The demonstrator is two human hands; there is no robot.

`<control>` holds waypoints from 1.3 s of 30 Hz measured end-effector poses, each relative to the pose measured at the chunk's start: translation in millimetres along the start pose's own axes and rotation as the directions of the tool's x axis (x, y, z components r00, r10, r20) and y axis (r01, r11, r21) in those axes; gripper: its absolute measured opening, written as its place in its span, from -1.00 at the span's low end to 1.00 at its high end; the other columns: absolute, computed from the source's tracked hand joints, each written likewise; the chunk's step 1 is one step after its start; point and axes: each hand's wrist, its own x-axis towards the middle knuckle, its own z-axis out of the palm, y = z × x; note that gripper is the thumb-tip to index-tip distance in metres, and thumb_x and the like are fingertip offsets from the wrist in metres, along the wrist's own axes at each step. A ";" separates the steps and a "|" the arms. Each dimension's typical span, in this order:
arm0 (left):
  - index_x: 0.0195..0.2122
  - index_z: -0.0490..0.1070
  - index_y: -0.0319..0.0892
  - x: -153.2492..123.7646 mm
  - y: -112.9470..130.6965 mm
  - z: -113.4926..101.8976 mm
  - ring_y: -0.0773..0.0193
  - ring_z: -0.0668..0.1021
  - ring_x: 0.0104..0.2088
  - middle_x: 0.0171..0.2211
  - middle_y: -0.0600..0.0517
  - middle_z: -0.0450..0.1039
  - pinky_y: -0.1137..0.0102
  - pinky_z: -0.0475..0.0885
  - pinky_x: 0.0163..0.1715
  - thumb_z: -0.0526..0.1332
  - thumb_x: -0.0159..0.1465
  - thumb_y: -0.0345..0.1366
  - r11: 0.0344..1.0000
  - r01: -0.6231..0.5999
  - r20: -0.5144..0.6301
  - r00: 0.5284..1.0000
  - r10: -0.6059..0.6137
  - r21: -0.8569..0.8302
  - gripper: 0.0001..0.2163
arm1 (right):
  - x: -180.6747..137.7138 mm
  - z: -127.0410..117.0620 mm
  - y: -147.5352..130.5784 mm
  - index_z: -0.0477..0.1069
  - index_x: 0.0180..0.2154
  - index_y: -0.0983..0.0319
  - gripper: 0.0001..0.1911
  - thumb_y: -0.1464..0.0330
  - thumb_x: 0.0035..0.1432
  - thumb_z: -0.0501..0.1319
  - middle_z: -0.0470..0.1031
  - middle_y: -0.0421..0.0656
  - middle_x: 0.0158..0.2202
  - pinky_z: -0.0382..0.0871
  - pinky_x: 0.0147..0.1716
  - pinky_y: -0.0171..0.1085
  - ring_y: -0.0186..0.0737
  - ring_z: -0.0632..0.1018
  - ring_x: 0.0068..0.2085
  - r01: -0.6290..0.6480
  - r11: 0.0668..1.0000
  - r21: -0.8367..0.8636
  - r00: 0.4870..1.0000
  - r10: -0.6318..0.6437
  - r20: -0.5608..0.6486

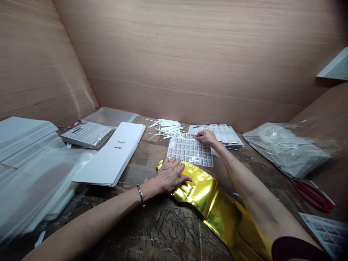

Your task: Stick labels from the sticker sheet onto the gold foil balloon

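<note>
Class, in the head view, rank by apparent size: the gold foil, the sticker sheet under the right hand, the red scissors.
1. gold foil, though nearness enlarges it
2. sticker sheet
3. red scissors, partly cut off by packaging

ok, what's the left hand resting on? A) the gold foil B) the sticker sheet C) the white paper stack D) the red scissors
A: the left hand lies flat on the end of the gold foil, while the right hand is the one at the top edge of the sticker sheet; the red scissors and the white paper stack lie untouched.
</note>
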 end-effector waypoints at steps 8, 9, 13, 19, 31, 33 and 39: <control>-0.35 0.34 -0.25 16.1 -68.0 -16.5 0.25 0.32 -0.18 -0.23 -0.07 0.32 0.37 0.23 -0.19 -0.06 0.14 -0.44 0.971 0.132 -0.200 0.964 -0.173 -0.200 -0.80 | -38.3 5.9 -58.6 0.35 -0.23 0.29 -0.74 0.37 0.01 0.04 0.30 -0.04 -0.26 0.13 -0.30 -0.29 -0.24 0.31 -0.28 0.206 0.977 0.056 0.966 -0.194 -0.169; -0.35 0.35 -0.25 21.2 -76.8 -14.0 0.27 0.33 -0.17 -0.24 -0.05 0.33 0.38 0.23 -0.18 -0.06 0.11 -0.49 0.968 0.106 -0.164 0.976 -0.146 -0.229 -0.78 | -41.1 9.4 -67.2 0.36 -0.25 0.27 -0.76 0.38 0.01 0.04 0.31 -0.08 -0.29 0.15 -0.33 -0.33 -0.28 0.32 -0.31 0.258 0.958 0.122 0.962 -0.244 -0.121; -0.21 0.30 -0.15 41.8 -97.0 11.0 0.22 0.24 -0.03 -0.16 0.01 0.32 0.25 0.10 -0.05 -0.06 0.08 -0.49 0.952 0.072 0.042 0.997 -0.062 -0.299 -0.71 | -41.5 27.9 -87.3 0.41 -0.38 0.26 -0.81 0.39 0.00 0.04 0.29 -0.15 -0.41 0.16 -0.37 -0.39 -0.34 0.32 -0.38 0.358 0.904 0.234 0.932 -0.360 -0.035; -0.07 0.17 -0.09 48.5 -105.8 39.2 0.28 0.12 0.06 -0.08 -0.03 0.27 0.10 -0.18 0.01 -0.15 0.18 -0.35 0.953 0.102 0.085 0.993 -0.081 -0.286 -0.69 | -36.7 40.7 -91.0 0.40 -0.43 0.26 -0.79 0.43 -0.02 0.00 0.28 -0.16 -0.39 0.15 -0.39 -0.41 -0.34 0.32 -0.37 0.418 0.883 0.214 0.905 -0.425 -0.015; -0.04 0.12 -0.09 47.4 -108.9 42.2 0.28 0.15 0.05 0.00 -0.06 0.17 0.14 -0.18 0.02 -0.14 0.16 -0.37 0.953 0.131 0.104 0.989 -0.106 -0.274 -0.67 | -32.8 38.7 -103.0 0.40 -0.49 0.22 -0.81 0.46 -0.10 0.02 0.40 -0.19 -0.35 0.18 -0.34 -0.41 -0.31 0.37 -0.32 0.277 0.924 0.263 0.955 -0.295 0.031; -0.04 0.13 -0.08 46.8 -109.2 43.4 0.28 0.16 0.05 0.01 -0.04 0.17 0.15 -0.18 0.03 -0.12 0.15 -0.39 0.953 0.131 0.094 0.990 -0.109 -0.275 -0.66 | -31.9 38.8 -105.1 0.40 -0.49 0.21 -0.82 0.46 -0.12 0.04 0.42 -0.20 -0.36 0.18 -0.35 -0.40 -0.31 0.38 -0.33 0.221 0.939 0.263 0.967 -0.245 0.062; -0.02 0.10 -0.09 46.0 -110.4 43.5 0.31 0.14 0.06 0.02 -0.04 0.15 0.16 -0.18 0.03 -0.11 0.13 -0.41 0.954 0.128 0.098 0.990 -0.105 -0.272 -0.64 | -36.1 40.4 -102.0 0.37 -0.38 0.21 -0.82 0.35 -0.08 0.07 0.40 -0.17 -0.36 0.18 -0.37 -0.38 -0.30 0.37 -0.32 0.201 0.950 0.240 0.977 -0.213 0.027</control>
